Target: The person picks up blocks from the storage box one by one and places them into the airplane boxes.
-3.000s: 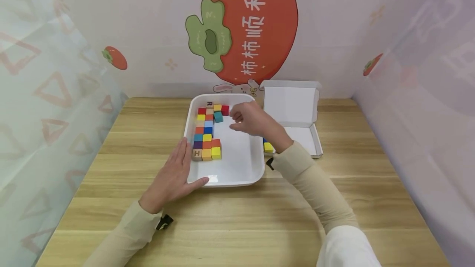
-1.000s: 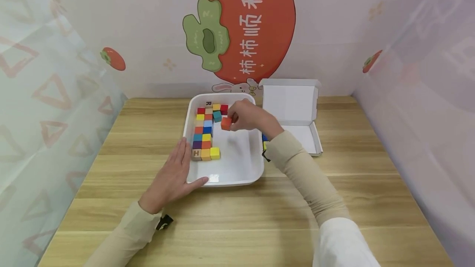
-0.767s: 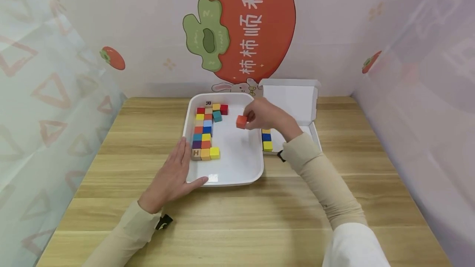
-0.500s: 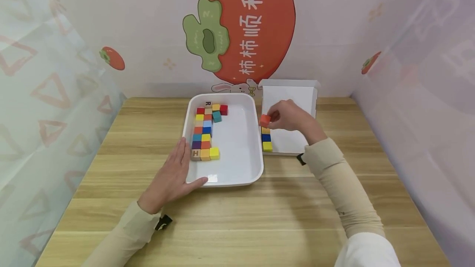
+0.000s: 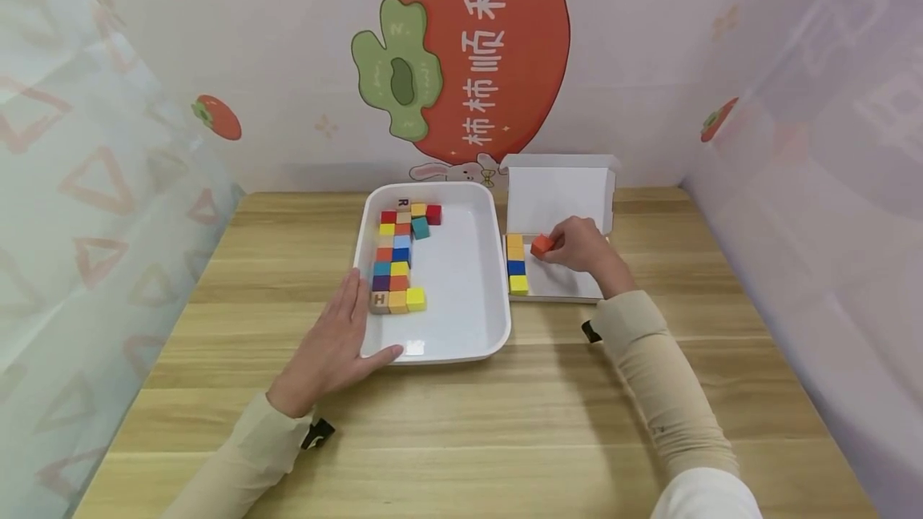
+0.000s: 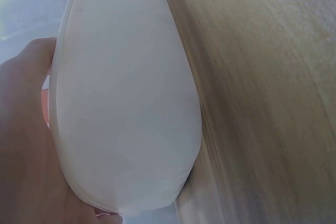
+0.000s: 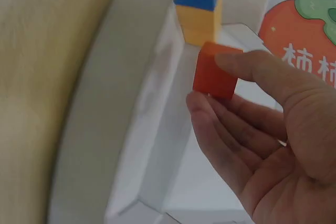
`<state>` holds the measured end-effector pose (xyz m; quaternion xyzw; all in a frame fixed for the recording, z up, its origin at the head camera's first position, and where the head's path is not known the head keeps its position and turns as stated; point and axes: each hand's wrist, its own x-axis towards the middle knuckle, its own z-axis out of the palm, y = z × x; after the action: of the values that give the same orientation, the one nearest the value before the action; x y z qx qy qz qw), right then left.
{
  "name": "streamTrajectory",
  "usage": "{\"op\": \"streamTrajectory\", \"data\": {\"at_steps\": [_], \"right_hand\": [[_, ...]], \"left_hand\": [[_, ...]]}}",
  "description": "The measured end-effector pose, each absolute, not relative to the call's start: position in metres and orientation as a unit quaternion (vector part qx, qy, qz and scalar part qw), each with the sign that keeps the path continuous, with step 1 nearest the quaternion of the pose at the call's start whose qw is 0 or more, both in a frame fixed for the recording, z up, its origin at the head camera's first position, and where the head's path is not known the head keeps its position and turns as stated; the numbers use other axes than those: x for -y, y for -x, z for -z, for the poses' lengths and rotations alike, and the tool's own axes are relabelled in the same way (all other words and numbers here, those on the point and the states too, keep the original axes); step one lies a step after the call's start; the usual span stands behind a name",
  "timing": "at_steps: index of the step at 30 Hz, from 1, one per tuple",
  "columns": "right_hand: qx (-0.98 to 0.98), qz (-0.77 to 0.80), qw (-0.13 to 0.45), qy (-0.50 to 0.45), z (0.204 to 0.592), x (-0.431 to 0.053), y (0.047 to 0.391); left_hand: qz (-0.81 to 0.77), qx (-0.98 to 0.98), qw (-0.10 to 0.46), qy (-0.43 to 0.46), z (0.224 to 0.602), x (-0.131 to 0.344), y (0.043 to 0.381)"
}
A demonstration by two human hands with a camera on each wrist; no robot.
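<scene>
My right hand pinches an orange-red wooden cube between thumb and fingers over the white cardboard box. In the right wrist view, the thumb lies on one face of the cube, close to the row of blocks. That row, along the box's left side, has a yellow block, a blue block and light orange ones. My left hand rests with straight fingers along the left rim of the white tray, its thumb over the near left corner.
Coloured cubes, such as a teal one and a letter H block, fill the tray's left side. The box's raised lid stands toward the printed backdrop. Bare wooden tabletop lies in front.
My right hand picked the orange-red cube from beside the near yellow cube in the tray, then carried it right, over the tray rim and down into the box. The left hand stayed put.
</scene>
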<state>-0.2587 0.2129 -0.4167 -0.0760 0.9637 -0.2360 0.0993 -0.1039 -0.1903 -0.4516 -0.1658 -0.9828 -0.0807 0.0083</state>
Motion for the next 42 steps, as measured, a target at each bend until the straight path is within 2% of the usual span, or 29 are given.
{"op": "streamTrajectory", "data": {"at_steps": [6,12,28,36,42], "right_hand": [[-0.96,0.271,0.068,0.022,0.437,-0.202,0.262],[-0.958,0.279,0.062,-0.004,0.443,-0.191,0.263],[-0.971,0.238,0.028,-0.004,0.447,-0.177,0.26],[-0.973,0.226,0.052,-0.003,0.438,-0.178,0.258],[-0.967,0.244,0.065,0.023,0.408,-0.177,0.255]], "left_hand": [[0.077,0.983,0.005,0.165,0.453,0.189,0.104],[0.073,0.984,0.003,0.164,0.452,0.19,0.105],[0.071,0.983,0.011,0.166,0.454,0.191,0.105],[0.077,0.983,0.011,0.164,0.453,0.19,0.104],[0.079,0.983,0.013,0.163,0.453,0.19,0.104]]}}
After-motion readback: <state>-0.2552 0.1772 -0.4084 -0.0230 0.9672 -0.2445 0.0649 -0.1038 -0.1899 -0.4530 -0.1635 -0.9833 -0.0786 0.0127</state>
